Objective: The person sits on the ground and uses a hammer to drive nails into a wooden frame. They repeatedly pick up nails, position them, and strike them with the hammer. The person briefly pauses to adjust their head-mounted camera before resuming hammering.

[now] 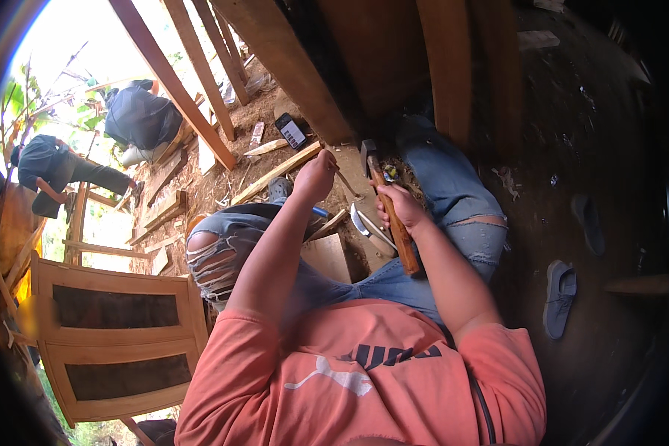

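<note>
The place is an open wooden structure on bare earth ground (223, 175), with slanted wooden beams (174, 82) above and scrap boards lying around. A wooden door frame (115, 338) with two dark panels lies at the lower left. Two other people (137, 115) bend over their work far at the upper left. The person sits in torn jeans, knees apart. The right hand (403, 208) is closed around the wooden handle of one hammer (386, 204), its metal head pointing up, above the hand. The left hand (316, 175) is just beside it, to the left, fingers pressed together on a thin small thing, maybe a nail; I cannot tell surely. One wood block (327, 256) rests between the knees, below both hands. One dark phone (293, 131) lies on the ground further up. Two grey shoes (559, 297) lie on the dark floor at the right.
</note>
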Tool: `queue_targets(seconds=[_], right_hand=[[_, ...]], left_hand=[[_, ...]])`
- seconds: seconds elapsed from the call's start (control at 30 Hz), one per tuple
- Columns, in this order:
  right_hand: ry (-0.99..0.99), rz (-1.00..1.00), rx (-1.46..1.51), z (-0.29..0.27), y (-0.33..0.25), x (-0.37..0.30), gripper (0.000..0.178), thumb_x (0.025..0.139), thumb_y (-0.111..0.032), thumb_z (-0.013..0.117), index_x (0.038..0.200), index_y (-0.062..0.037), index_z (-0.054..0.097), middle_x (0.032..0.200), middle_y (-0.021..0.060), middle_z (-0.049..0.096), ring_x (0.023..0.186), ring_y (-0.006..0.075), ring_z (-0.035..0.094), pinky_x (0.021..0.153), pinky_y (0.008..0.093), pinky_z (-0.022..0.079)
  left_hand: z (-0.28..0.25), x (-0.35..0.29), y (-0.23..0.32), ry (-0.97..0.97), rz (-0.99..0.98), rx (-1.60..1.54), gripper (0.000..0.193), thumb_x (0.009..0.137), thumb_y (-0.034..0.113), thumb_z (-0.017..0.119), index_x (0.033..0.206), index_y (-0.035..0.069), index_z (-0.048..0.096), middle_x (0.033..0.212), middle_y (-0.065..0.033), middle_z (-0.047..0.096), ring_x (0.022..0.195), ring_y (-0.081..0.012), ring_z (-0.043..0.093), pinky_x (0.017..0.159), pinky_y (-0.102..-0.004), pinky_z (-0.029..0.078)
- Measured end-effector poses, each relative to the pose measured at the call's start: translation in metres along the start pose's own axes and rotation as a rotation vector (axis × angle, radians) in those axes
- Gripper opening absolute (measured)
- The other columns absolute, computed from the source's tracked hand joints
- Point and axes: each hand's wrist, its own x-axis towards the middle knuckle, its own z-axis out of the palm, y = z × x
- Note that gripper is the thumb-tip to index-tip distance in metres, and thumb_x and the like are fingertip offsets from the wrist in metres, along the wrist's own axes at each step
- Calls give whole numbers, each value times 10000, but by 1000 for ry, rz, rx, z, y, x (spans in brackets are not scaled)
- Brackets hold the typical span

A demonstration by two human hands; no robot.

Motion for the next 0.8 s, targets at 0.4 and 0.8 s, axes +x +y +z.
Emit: queue_targets(seconds=[0.4, 0.8], right_hand=[[-126, -46, 27, 22, -4, -8, 450, 1112, -349, 513, 1506, -132, 495, 783, 7, 501, 540, 105, 489, 496, 283, 440], [-93, -17, 38, 30, 18, 4, 295, 1116, -366, 517, 1291, -130, 499, 799, 22, 513, 550, 119, 507, 488, 300, 437]], left_hand=[[10, -2, 12, 50, 33, -81, 155, 992, 72, 609, 1146, 56, 601, 1088, -215, 731, 1109, -443, 688, 922, -525, 530], [15, -4, 18, 8, -62, 12, 156, 1011, 128, 588, 1143, 47, 569, 1124, -237, 724, 1134, -452, 678, 937, -537, 530]])
